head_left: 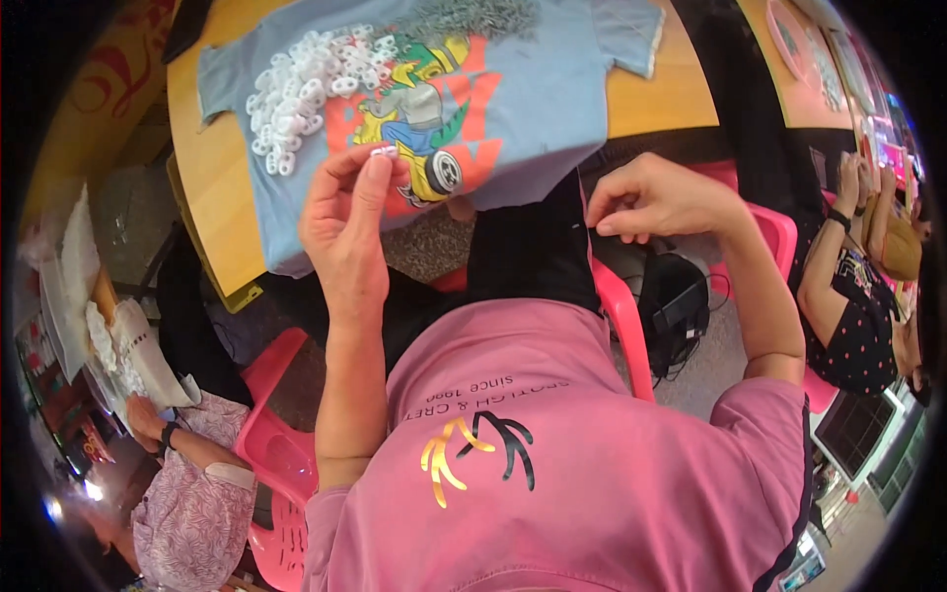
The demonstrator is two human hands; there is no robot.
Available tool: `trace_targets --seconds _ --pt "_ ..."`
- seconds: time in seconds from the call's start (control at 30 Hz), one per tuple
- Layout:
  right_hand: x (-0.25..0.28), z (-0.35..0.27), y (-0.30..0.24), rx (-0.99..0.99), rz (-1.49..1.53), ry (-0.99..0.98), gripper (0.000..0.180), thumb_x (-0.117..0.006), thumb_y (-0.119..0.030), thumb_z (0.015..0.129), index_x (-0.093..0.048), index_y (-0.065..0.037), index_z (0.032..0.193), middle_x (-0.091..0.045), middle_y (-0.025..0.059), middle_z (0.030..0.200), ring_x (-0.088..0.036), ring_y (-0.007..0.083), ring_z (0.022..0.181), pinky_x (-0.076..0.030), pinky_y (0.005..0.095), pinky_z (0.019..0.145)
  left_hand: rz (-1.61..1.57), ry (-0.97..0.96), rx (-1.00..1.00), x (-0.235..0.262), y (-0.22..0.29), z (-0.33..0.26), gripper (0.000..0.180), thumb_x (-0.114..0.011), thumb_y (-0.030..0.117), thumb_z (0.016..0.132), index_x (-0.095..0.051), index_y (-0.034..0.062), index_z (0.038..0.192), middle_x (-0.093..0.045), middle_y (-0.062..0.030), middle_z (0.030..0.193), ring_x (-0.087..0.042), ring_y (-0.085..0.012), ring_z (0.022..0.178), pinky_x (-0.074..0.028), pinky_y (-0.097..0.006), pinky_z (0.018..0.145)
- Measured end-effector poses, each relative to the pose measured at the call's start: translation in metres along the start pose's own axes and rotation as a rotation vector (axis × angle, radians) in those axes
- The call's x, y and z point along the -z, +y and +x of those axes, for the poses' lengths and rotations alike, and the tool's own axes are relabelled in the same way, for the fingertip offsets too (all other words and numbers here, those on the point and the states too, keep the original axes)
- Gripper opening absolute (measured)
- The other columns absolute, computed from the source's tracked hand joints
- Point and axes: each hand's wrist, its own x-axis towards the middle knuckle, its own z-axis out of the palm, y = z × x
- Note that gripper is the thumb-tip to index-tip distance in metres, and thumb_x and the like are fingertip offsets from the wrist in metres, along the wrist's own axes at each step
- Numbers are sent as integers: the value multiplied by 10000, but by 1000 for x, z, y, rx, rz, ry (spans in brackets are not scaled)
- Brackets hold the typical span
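Pinched between the thumb and forefinger of my left hand [345,232] is a small white plastic piece [384,151], raised just over the near edge of a blue-grey T-shirt [543,118] spread on the table. My right hand [666,202] hovers to the right, off the table's near edge, with its fingers curled together; whatever they hold, if anything, is hidden. On the shirt's left part lies a heap of small white plastic pieces with holes [296,94]. A pile of tiny grey metal-looking parts [478,18] lies at its far side.
Under the shirt is a yellow wooden table [661,99]. Pink plastic chairs [626,321] stand around me, with a black bag [671,306] on the floor at right. Co-workers sit at left [192,483] and right [853,316]. A pink basket [789,39] rests on the neighbouring table.
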Motion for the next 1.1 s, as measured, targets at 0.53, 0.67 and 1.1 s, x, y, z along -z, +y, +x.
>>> trace_targets --seconds 0.53,0.67,1.1 --pt "-73 31 98 415 -519 585 138 -676 -80 790 -614 27 850 -601 143 789 -614 280 714 -492 373 649 -18 -24 -7 1 -1 -1 156 -614 81 926 -608 -16 1049 -661 -77 939 -622 -119 848 -484 -249 807" --pt "-57 9 69 341 -362 394 102 -652 -66 805 -619 20 847 -606 130 776 -611 264 709 -479 360 626 -18 -29 -12 0 -1 -1 159 -616 83 926 -609 -16 1050 -660 -72 934 -618 -115 845 -482 -246 806" --pt "-6 18 -31 576 -424 969 137 -659 -57 847 -653 6 969 -636 69 855 -578 134 695 -469 255 616 5 -11 3 -1 1 -1 170 -623 100 926 -610 -15 1051 -653 -59 940 -616 -104 858 -481 -235 810"
